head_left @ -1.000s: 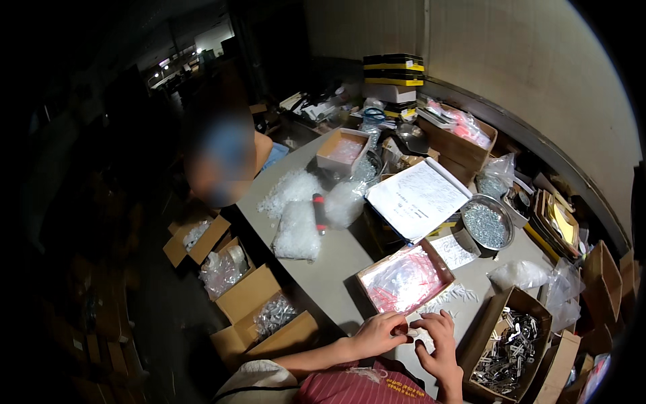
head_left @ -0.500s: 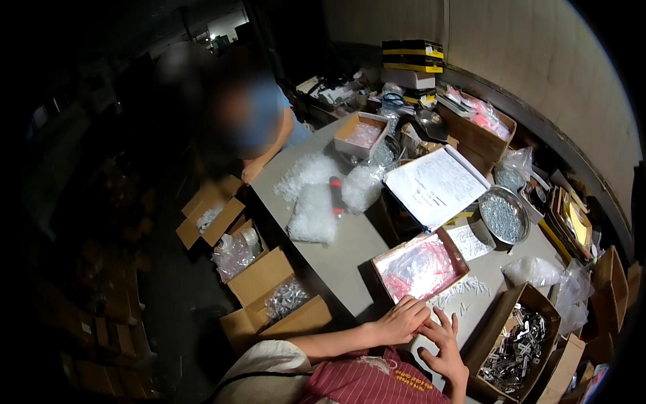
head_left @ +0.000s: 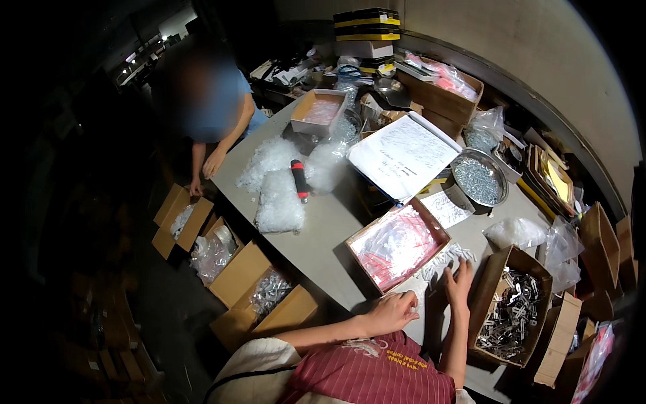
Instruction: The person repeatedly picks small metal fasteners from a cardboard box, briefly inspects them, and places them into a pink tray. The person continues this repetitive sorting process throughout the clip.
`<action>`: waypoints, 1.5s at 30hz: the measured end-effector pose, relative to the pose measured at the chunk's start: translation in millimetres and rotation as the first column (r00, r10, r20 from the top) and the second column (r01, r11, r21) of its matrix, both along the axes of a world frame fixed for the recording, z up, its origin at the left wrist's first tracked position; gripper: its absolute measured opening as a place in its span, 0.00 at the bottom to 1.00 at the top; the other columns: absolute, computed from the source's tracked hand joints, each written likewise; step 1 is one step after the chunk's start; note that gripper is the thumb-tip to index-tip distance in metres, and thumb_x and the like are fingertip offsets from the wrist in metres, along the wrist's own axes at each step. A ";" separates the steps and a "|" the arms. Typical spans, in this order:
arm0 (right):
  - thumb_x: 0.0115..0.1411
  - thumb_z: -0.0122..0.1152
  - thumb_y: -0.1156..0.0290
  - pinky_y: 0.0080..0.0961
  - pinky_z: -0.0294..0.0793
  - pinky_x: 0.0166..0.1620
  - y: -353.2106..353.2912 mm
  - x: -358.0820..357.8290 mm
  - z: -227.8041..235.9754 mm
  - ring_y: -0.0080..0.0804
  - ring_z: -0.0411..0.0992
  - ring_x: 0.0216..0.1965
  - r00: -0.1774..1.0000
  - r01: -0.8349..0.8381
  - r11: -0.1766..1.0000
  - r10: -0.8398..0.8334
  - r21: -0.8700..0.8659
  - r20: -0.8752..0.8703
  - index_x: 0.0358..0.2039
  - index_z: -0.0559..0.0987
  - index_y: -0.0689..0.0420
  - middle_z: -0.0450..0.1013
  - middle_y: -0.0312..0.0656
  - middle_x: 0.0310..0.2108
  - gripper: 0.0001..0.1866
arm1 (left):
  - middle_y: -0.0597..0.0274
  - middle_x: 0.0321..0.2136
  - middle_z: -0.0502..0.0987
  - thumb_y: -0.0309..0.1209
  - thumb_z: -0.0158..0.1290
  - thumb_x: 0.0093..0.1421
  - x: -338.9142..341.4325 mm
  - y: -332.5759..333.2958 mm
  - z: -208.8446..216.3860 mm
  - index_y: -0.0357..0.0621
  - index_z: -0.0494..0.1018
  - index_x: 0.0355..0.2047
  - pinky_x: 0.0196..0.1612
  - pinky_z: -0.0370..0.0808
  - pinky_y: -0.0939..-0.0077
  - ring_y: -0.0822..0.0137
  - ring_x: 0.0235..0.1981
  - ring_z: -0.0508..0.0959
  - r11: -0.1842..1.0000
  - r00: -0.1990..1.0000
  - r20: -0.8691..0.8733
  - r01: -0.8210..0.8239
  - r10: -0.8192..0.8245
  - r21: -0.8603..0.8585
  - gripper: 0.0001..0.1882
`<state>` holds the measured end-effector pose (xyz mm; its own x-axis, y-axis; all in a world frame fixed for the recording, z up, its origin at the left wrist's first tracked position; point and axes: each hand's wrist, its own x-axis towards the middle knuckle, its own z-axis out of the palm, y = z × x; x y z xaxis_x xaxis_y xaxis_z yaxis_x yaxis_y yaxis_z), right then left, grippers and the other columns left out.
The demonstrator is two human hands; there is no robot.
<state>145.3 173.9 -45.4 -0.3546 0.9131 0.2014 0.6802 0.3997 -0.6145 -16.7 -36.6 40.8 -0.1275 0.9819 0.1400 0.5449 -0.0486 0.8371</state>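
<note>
My left hand point(head_left: 392, 314) is curled in a pinch by the near corner of an open box point(head_left: 444, 236) filled with clear and pink-printed plastic bags point(head_left: 398, 246). What its fingers hold, if anything, is too small to make out. My right hand point(head_left: 459, 283) reaches over the table with its fingers apart. It is at the edge of a loose spread of small white pieces point(head_left: 449, 257) beside that box. To its right stands a cardboard box point(head_left: 481, 320) with many metal and black parts point(head_left: 515, 313) in it.
A notepad point(head_left: 404, 155), a steel bowl of small metal pieces point(head_left: 479, 176) and bags of clear plastic pieces point(head_left: 281, 202) lie farther back. A red-and-black tool point(head_left: 299, 180) rests by them. Open cartons point(head_left: 242, 269) stand left of the table, near another person's hand point(head_left: 215, 161).
My hands have come apart: the right moved up and right to the white pieces, the left shifted slightly left. The view has turned; the other person now reaches a hand to a carton.
</note>
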 end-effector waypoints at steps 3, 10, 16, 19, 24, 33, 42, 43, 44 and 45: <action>0.59 0.67 0.55 0.52 0.57 0.66 -11.3 -9.4 -6.8 0.58 0.60 0.66 0.982 -0.082 0.994 0.067 0.077 0.179 0.63 0.70 0.57 0.63 0.59 0.66 0.35 | 0.55 0.26 0.77 0.35 0.64 0.60 -3.0 -0.6 -13.6 0.41 0.70 0.40 0.36 0.75 0.60 0.55 0.30 0.80 1.000 0.999 0.039 0.020 -0.020 -0.014 0.16; 0.54 0.72 0.67 0.50 0.63 0.61 -53.4 -32.3 24.2 0.56 0.65 0.60 0.945 -0.326 0.935 0.323 0.142 0.046 0.55 0.79 0.55 0.70 0.54 0.57 0.27 | 0.54 0.28 0.77 0.32 0.65 0.59 -3.2 3.3 -16.4 0.40 0.70 0.39 0.33 0.75 0.61 0.54 0.29 0.79 0.997 0.986 0.165 0.042 -0.030 -0.071 0.15; 0.52 0.62 0.83 0.41 0.73 0.52 -53.6 -15.9 40.2 0.52 0.73 0.45 0.916 -0.397 0.905 0.402 0.153 -0.001 0.51 0.81 0.57 0.78 0.49 0.44 0.23 | 0.55 0.31 0.78 0.33 0.63 0.62 -4.3 3.2 -21.1 0.40 0.72 0.40 0.38 0.77 0.66 0.60 0.33 0.80 0.989 0.983 0.138 0.129 -0.118 -0.075 0.13; 0.50 0.62 0.84 0.41 0.71 0.53 -53.4 -5.4 44.4 0.52 0.74 0.42 0.954 -0.292 0.948 0.298 0.127 -0.036 0.52 0.80 0.57 0.78 0.48 0.37 0.25 | 0.56 0.30 0.77 0.32 0.62 0.63 -5.4 2.1 -15.1 0.40 0.72 0.40 0.38 0.76 0.67 0.61 0.32 0.79 0.990 0.988 0.130 0.100 -0.087 -0.103 0.12; 0.56 0.67 0.78 0.33 0.76 0.45 -59.2 1.4 60.1 0.40 0.78 0.36 0.982 -0.111 0.994 0.111 0.010 -0.153 0.51 0.83 0.55 0.83 0.45 0.35 0.20 | 0.56 0.31 0.78 0.32 0.61 0.63 -2.5 -0.1 -18.1 0.40 0.72 0.42 0.38 0.77 0.67 0.61 0.33 0.80 0.989 0.984 0.159 0.095 -0.077 -0.110 0.12; 0.62 0.68 0.73 0.27 0.79 0.45 -46.4 12.6 54.0 0.30 0.82 0.38 0.927 -0.017 0.991 -0.034 -0.132 -0.373 0.47 0.84 0.62 0.84 0.45 0.38 0.12 | 0.52 0.31 0.80 0.33 0.61 0.61 1.2 7.3 -25.8 0.42 0.72 0.42 0.39 0.78 0.60 0.52 0.36 0.83 0.983 0.983 0.179 0.072 -0.042 -0.168 0.14; 0.67 0.61 0.74 0.29 0.74 0.51 -96.4 17.0 116.8 0.32 0.79 0.44 0.446 -0.470 0.798 -0.154 -0.377 -0.882 0.48 0.80 0.65 0.81 0.47 0.44 0.12 | 0.57 0.39 0.80 0.31 0.62 0.59 31.5 46.5 -7.6 0.41 0.76 0.45 0.45 0.77 0.63 0.56 0.39 0.80 0.971 0.907 0.387 0.218 -0.164 -0.100 0.15; 0.67 0.60 0.76 0.33 0.75 0.56 -99.8 19.1 116.9 0.36 0.80 0.46 0.429 -0.479 0.794 -0.162 -0.375 -0.889 0.47 0.80 0.65 0.80 0.48 0.45 0.10 | 0.57 0.39 0.80 0.31 0.63 0.58 37.4 50.6 -3.5 0.40 0.76 0.45 0.45 0.77 0.63 0.56 0.39 0.80 0.959 0.884 0.436 0.248 -0.167 -0.136 0.16; 0.67 0.59 0.78 0.32 0.77 0.55 -104.2 21.6 116.5 0.37 0.80 0.49 0.448 -0.471 0.801 -0.145 -0.371 -0.882 0.47 0.80 0.66 0.78 0.49 0.49 0.10 | 0.57 0.36 0.80 0.32 0.64 0.56 41.9 50.5 4.7 0.38 0.75 0.43 0.46 0.77 0.65 0.59 0.39 0.80 0.970 0.936 0.289 0.231 -0.200 -0.078 0.17; 0.66 0.59 0.79 0.30 0.78 0.53 -107.5 19.0 121.5 0.37 0.80 0.49 0.434 -0.511 0.796 -0.088 -0.325 -0.896 0.47 0.80 0.67 0.75 0.49 0.53 0.10 | 0.60 0.33 0.79 0.32 0.63 0.56 45.9 51.3 -3.4 0.40 0.75 0.42 0.40 0.78 0.68 0.62 0.36 0.82 0.978 0.945 0.251 0.193 -0.209 0.083 0.16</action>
